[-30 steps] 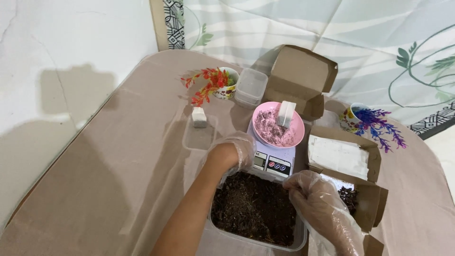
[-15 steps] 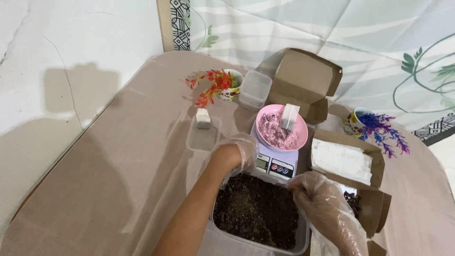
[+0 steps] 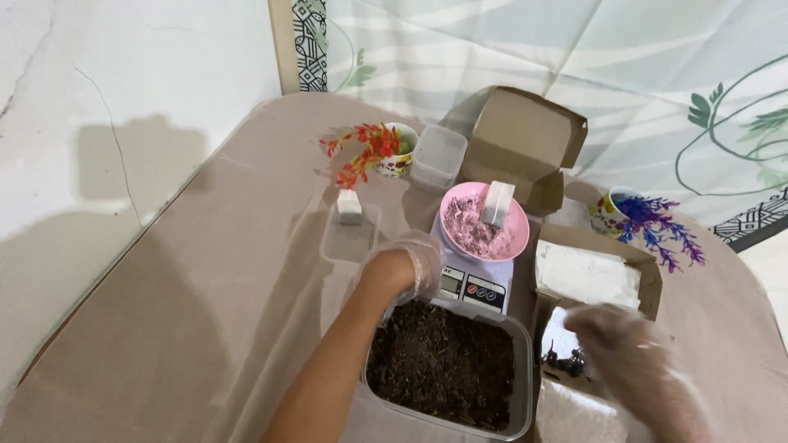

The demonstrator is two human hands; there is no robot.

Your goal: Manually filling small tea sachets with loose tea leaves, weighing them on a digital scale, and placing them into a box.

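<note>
Covering the round table [image 3: 205, 271], beige cloth, white wall [image 3: 123, 82], patterned curtain [image 3: 574, 49].

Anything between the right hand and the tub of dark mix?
Nothing visible. The right hand hovers, blurred, over a small open box just right of the tub; only the tub's rim lies between. The left hand is at its far edge.

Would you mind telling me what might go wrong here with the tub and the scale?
The left hand grips the far rim of the tub of dark crumbly mix, right against the scale. A push could nudge the scale and tip the pink bowl. The right hand hangs over a small cardboard box; crumbs may drop onto the tablecloth.
</note>
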